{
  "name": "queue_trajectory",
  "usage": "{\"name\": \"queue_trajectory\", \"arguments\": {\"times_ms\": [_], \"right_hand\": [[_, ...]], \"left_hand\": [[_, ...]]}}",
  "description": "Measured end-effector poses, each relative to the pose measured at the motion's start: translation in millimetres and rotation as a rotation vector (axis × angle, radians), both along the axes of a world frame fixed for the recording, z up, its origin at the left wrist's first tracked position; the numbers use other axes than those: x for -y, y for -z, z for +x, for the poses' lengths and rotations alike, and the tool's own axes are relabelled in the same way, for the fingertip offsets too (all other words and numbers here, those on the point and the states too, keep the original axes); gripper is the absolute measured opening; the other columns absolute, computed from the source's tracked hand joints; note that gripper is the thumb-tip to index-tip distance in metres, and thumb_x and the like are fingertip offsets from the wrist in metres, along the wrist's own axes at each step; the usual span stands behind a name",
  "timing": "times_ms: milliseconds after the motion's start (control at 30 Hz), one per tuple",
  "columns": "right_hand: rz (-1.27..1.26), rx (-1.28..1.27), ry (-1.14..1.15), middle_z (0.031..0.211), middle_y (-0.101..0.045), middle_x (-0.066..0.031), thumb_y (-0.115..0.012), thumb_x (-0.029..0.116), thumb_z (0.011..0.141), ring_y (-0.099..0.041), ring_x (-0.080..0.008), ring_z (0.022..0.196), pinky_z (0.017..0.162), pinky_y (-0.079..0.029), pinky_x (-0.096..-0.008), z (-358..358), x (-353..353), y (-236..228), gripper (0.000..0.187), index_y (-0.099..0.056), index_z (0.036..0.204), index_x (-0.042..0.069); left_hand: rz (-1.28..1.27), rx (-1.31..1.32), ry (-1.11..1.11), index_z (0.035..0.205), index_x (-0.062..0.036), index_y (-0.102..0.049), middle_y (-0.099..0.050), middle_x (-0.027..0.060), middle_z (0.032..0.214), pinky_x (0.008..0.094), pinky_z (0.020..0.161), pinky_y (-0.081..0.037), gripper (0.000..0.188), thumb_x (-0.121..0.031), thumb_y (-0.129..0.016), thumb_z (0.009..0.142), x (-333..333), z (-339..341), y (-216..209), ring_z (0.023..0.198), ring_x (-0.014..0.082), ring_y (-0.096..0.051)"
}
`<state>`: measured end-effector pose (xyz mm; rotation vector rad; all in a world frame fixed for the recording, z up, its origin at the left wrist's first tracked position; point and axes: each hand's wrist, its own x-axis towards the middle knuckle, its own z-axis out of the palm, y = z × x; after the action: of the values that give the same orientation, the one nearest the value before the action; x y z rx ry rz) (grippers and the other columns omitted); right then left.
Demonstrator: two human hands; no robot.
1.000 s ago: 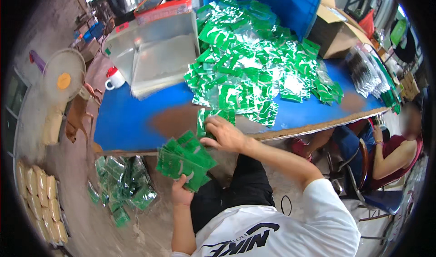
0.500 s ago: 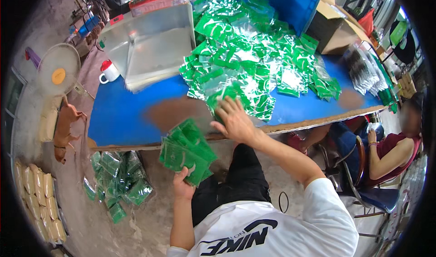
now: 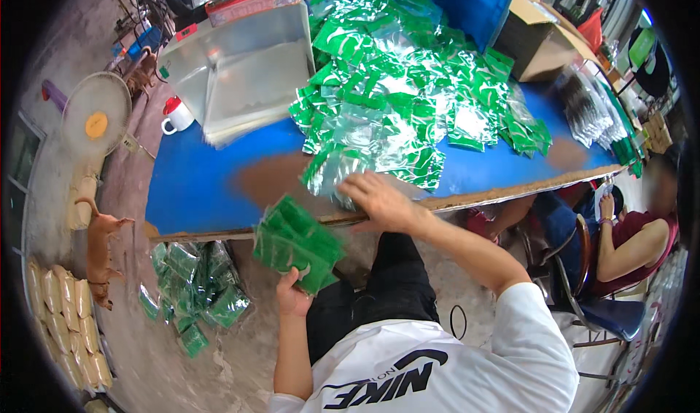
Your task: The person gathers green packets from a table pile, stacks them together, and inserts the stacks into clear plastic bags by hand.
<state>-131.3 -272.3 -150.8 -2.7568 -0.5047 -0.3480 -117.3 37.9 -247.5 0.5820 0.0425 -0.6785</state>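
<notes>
A fanned stack of flat green packets in clear plastic point(image 3: 302, 241) is in my left hand point(image 3: 293, 295), which grips it by its lower edge in front of the table. At the table's front edge, my right hand point(image 3: 380, 203) has its fingertips on a clear-and-green packet point(image 3: 332, 171) at the near side of the pile, the thumb lower and partly hidden. The big loose heap of shiny green packets point(image 3: 408, 106) covers the middle of the blue tabletop point(image 3: 197, 187).
A blue crate point(image 3: 474, 8) lies behind the heap, beside a cardboard box point(image 3: 547, 41). Clear plastic sheets point(image 3: 255, 85) and a red-lidded white mug point(image 3: 177, 115) stand left. More green packets point(image 3: 193, 282) lie on the floor near a brown dog point(image 3: 106, 249). A person point(image 3: 634, 245) sits at right.
My right hand has come nearer the table's front edge, and the packet by its fingers has shifted left and nearer. My left hand keeps its stack almost still. The dog has moved lower.
</notes>
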Motion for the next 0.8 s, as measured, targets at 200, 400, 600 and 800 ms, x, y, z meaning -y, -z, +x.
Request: {"name": "queue_trajectory", "arguments": {"times_ms": [200, 400, 600, 800], "right_hand": [[1.111, -0.052, 0.424, 0.104, -0.065, -0.0095, -0.067, 0.013, 0.095, -0.059, -0.0133, 0.095, 0.088, -0.048, -0.0287, -36, -79, -7, 0.027, -0.061, 0.118, 0.001], [0.553, 0.152, 0.472, 0.113, -0.066, -0.0188, -0.056, 0.039, 0.100, -0.063, -0.0312, 0.106, 0.090, -0.049, -0.0421, 38, -29, -12, 0.045, -0.059, 0.122, 0.000], [-0.111, 0.200, 0.170, 0.143, -0.045, -0.0257, -0.050, 0.055, 0.097, -0.037, -0.0412, 0.138, 0.111, -0.031, -0.0547, 28, -27, 18, 0.063, -0.055, 0.119, -0.003], [0.978, 0.096, 0.223, 0.120, -0.064, -0.0112, -0.067, 0.022, 0.096, -0.060, -0.0206, 0.116, 0.095, -0.048, -0.0309, -19, -79, 14, 0.024, -0.055, 0.107, 0.003]], "left_hand": [[-0.308, -0.037, 0.059, 0.147, -0.0056, -0.041, -0.051, 0.0125, 0.145, 0.0522, 0.116, -0.033, 0.067, -0.023, -0.071, 0.089, 12, -9, -10, 0.135, 0.0351, -0.046], [-0.077, 0.026, 0.006, 0.146, -0.0066, -0.043, -0.050, 0.0126, 0.146, 0.0524, 0.115, -0.035, 0.062, -0.022, -0.068, 0.092, 30, 1, -21, 0.135, 0.0333, -0.046], [-0.062, -0.057, -0.029, 0.145, -0.0051, -0.044, -0.050, 0.0131, 0.146, 0.0524, 0.113, -0.037, 0.064, -0.022, -0.071, 0.090, 6, -7, -4, 0.135, 0.0340, -0.046], [-0.341, -0.082, 0.040, 0.142, -0.0043, -0.047, -0.055, 0.0117, 0.140, 0.0501, 0.112, -0.039, 0.063, -0.019, -0.074, 0.088, -1, -3, 0, 0.130, 0.0309, -0.051]]}}
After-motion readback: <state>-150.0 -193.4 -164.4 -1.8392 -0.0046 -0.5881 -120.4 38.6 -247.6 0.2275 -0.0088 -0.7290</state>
